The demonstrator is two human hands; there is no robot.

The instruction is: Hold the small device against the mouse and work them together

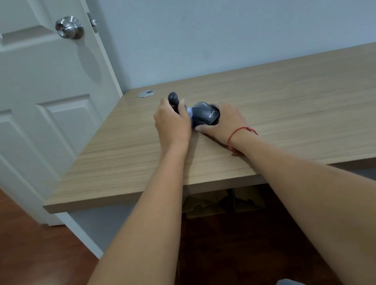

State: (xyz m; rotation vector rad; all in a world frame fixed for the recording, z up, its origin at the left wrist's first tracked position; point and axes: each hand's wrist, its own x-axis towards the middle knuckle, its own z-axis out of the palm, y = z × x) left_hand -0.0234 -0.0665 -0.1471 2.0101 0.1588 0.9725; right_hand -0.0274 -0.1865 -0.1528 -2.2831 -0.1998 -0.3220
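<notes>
A dark grey computer mouse with white lettering lies on the wooden desk. My right hand, with a red string round its wrist, grips the mouse from the right, thumb along its near edge. My left hand is curled round a black rounded handle that sticks up above the fist. A small pale patch shows between that hand and the mouse; I cannot tell what it is.
A round silver cable grommet sits at the desk's far left corner. A white panelled door with a steel knob stands left of the desk. Cardboard lies under the desk on the reddish wood floor.
</notes>
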